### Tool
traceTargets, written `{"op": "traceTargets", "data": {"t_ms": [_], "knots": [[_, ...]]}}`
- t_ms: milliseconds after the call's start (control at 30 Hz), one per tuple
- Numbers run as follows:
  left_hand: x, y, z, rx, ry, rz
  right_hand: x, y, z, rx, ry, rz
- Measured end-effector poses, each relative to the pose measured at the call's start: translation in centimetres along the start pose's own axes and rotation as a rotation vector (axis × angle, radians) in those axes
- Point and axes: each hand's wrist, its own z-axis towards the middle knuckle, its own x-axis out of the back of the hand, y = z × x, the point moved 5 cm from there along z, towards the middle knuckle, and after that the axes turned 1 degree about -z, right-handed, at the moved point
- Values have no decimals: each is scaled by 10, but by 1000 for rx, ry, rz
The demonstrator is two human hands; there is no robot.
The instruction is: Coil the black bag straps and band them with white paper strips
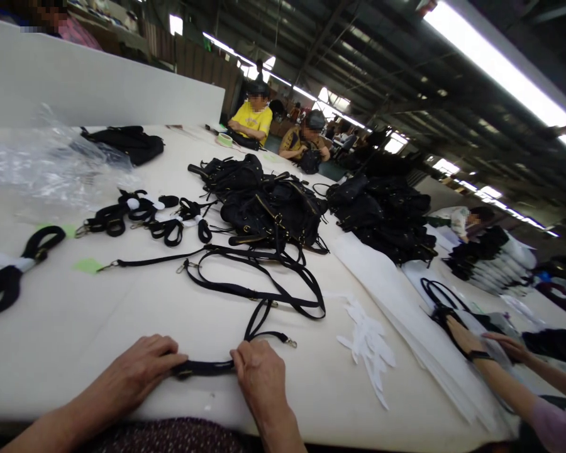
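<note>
A black strap (210, 367) is stretched between my two hands just above the table's near edge. My left hand (144, 365) grips its left end, close to a dark buckle. The fingers of my right hand (260, 371) are closed on the other end. From beyond my right hand, a loop and a tail of strap run out to a metal clip (289, 343). Farther up lie loose long black straps (264, 292) with metal clips. Several folded black strap bundles (108, 217), some wrapped with white bands, rest to the left.
Black bags (273, 207) are heaped mid-table, with another pile (382, 214) to the right. White strips (368, 340) and long white sheets (387, 289) lie right of my hands. Clear plastic (51, 170) covers the far left. A co-worker's hands (466, 340) handle a black item at right.
</note>
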Motion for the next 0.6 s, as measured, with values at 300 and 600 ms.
{"op": "traceTargets", "data": {"t_ms": [300,600], "knots": [[-12,-6,-16,-36,165,11,-6,4,2,-34,-21,32],[-8,2,-15,-85,91,-63,-7,-13,-12,107,61,44]]}}
